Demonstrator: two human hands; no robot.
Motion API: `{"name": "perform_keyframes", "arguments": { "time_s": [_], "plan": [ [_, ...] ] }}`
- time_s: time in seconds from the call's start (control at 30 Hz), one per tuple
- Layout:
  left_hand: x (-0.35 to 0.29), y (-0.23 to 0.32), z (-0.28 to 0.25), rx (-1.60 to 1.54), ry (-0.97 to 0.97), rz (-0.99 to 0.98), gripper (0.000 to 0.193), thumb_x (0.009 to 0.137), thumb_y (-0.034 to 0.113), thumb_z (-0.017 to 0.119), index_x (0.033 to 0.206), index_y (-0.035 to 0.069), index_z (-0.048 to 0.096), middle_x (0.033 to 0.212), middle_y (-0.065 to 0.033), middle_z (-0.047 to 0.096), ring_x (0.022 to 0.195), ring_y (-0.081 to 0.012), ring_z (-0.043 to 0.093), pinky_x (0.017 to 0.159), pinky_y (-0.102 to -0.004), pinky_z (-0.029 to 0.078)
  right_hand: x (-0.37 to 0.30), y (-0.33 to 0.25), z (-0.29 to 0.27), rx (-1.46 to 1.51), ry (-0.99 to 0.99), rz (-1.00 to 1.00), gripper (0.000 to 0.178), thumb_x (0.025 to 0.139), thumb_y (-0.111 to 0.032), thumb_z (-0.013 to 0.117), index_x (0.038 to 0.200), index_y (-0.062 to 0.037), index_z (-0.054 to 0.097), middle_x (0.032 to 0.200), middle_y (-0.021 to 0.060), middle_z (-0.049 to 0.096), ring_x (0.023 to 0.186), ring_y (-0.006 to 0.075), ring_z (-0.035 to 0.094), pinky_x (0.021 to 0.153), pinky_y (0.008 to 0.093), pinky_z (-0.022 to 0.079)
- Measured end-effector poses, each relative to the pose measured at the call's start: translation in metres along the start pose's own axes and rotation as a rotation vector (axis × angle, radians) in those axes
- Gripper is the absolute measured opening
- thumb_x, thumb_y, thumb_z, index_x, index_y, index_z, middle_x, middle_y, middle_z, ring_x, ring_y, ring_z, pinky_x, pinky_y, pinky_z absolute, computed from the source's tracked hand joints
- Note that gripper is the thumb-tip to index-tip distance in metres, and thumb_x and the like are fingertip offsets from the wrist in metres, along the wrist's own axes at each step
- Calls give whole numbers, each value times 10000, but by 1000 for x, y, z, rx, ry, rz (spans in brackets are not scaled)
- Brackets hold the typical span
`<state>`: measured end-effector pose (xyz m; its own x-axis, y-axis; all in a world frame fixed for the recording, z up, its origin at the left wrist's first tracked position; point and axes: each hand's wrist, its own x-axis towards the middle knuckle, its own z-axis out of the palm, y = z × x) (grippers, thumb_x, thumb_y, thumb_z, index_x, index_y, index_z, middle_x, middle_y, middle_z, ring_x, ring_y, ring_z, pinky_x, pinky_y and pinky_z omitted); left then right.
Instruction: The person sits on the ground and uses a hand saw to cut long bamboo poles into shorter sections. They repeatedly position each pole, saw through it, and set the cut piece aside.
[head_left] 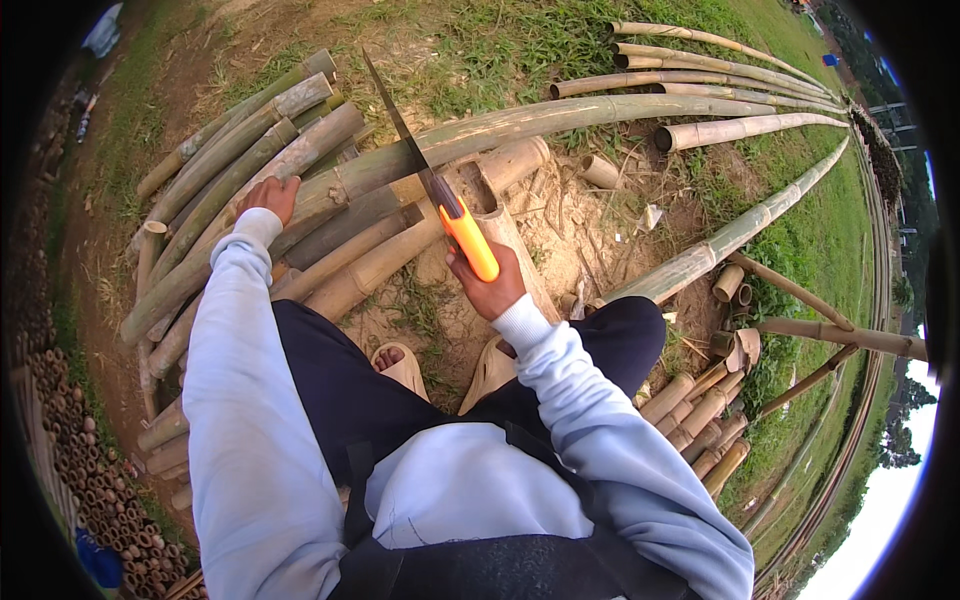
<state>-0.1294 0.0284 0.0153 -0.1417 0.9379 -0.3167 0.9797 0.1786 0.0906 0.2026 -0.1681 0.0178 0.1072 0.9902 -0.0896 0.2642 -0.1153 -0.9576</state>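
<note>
My right hand point(495, 278) is closed round the orange handle of a hand saw point(470, 240). Its dark blade slants up and away to the left, crossing a long bamboo pole point(530, 120); I cannot tell whether the teeth touch the pole. Left of the blade, my left hand point(270, 198) grips the same pole from above, fingers curled down over it. Under the pole, between my hands and my feet, lies a thick bamboo piece with a rectangular notch point(470, 185). Cut bamboo lengths point(240, 130) are stacked beside and beyond my left hand.
Several long poles point(700, 78) lie on grass at the far right, and another pole point(720, 245) runs out from my right knee. Short cut pieces point(700, 410) are piled at my right. Sawdust point(540, 215) covers the ground ahead. Many bamboo rings point(90, 460) lie at lower left.
</note>
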Motion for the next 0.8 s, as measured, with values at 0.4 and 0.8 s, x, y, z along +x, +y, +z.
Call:
{"name": "perform_keyframes", "arguments": {
  "time_s": [0.4,0.8],
  "plan": [
    [-4,13,9,40,72,71,653,1003,558,371,1144,8,693,1230,-253,667,1182,-423,615,1040,-510,458,2,-4,-6,28,58,-35,270,894,-156,711,771,53,592,584,153,549,510,226,529,540,393,438],
    [-1,5,5,-33,18,72,675,977,549,414,1152,-39,694,1229,-293,653,1185,-449,602,1044,-536,437,31,-9,15,24,53,-196,438,903,-267,756,1253,-24,659,744,89,609,676,190,578,690,369,499]
  ]
}}
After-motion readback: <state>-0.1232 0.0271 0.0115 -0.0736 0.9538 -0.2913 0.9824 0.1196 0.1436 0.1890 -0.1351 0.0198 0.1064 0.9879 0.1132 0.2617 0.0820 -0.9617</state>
